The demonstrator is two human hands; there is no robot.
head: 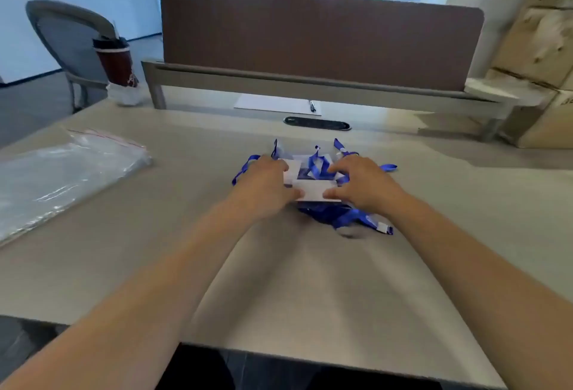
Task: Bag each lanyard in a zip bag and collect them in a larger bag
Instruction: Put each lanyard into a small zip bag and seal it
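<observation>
Since the lanyards point(317, 167) are all in one blue tangle just on the near side of the cable slot point(316, 124), the trick here is getting exactly one out without dragging the rest along. Both hands are on the heap. The left hand point(263, 185) has curled fingers over the left end of the white card point(313, 191) on top and its thumb on the near edge. The right hand point(362, 185) does the same at the right end, fingers bent and a bit spread, so it looks like a two-handed pinch on that card. It's blurry though, so I can't say how firm the grip is.

My take: lift the card slowly and watch which strap follows it. If a second strap comes up, pin the heap down with one hand and shake the loop free. Fold the strap flat before going for the zip bags point(62, 178), which sit well off to the left of the slot. A bunched strap will probably fight the zip.
</observation>
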